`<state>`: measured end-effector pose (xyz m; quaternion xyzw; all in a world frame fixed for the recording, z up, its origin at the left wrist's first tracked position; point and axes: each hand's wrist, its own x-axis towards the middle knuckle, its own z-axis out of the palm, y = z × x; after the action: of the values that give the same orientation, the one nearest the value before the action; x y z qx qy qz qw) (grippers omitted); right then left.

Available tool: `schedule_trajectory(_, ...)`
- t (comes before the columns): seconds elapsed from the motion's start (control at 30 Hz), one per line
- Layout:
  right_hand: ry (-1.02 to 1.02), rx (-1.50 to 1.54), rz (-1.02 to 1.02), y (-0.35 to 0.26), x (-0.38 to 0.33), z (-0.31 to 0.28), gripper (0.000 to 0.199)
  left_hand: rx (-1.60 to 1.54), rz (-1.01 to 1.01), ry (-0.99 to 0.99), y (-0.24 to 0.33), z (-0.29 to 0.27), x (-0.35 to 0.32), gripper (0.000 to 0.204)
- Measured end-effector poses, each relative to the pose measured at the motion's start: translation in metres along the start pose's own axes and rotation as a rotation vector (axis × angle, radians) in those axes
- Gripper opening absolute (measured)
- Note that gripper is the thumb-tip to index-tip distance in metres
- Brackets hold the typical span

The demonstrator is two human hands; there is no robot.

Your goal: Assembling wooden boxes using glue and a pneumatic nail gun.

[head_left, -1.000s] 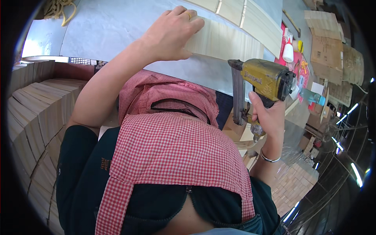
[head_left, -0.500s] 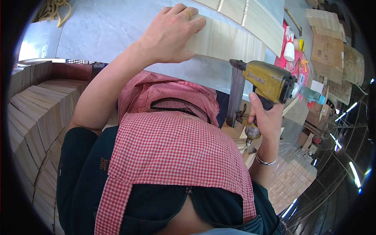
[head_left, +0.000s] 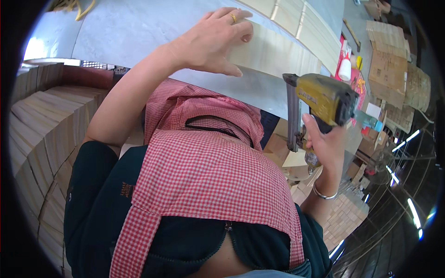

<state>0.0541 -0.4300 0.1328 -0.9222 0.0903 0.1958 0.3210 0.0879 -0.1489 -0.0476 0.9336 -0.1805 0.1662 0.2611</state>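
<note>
My left hand (head_left: 214, 41), with a gold ring on one finger, is over the left end of a pale wooden board (head_left: 278, 48) on the table. Its fingers are bent and its thumb is spread away from them near the board's close edge. My right hand (head_left: 328, 141), with a silver bangle at the wrist, is wrapped round the handle of a yellow and black nail gun (head_left: 322, 95). The gun's nose and grey magazine are just off the board's right end, on the near side, apart from the wood.
More pale boards (head_left: 289, 16) lie farther back on the grey-white tabletop (head_left: 125, 34). Beyond the right end are a white glue bottle (head_left: 344, 69) and cardboard boxes (head_left: 388, 76). Stacked wooden pieces (head_left: 46, 118) stand at my left, and wooden blocks (head_left: 345, 217) at lower right.
The view has shifted slightly, so most things appear moved. My left thumb is stretched farther from the fingers. The nail gun is still in my right hand and has tilted slightly.
</note>
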Motion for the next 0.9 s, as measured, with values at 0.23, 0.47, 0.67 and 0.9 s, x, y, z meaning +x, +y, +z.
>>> schedule_trajectory(0.23, -0.088, 0.057, -0.207, -0.014, -0.005, 0.034, 0.033, -0.442, -0.056, -0.03, -0.017, 0.001, -0.016, 0.061)
schedule_trajectory(0.47, -0.159, 0.039, -0.206, -0.032, -0.005, 0.053, 0.033, -0.493, -0.051, 0.007, -0.019, 0.009, -0.019, 0.066)
schedule_trajectory(0.67, -0.142, 0.012, -0.227, -0.031, -0.004, 0.058, 0.03, -0.478, -0.044, 0.034, -0.021, 0.014, -0.021, 0.07)
schedule_trajectory(0.9, -0.078, 0.046, -0.206, -0.031, -0.008, 0.055, 0.031, -0.435, -0.079, 0.025, -0.023, 0.009, -0.028, 0.077)
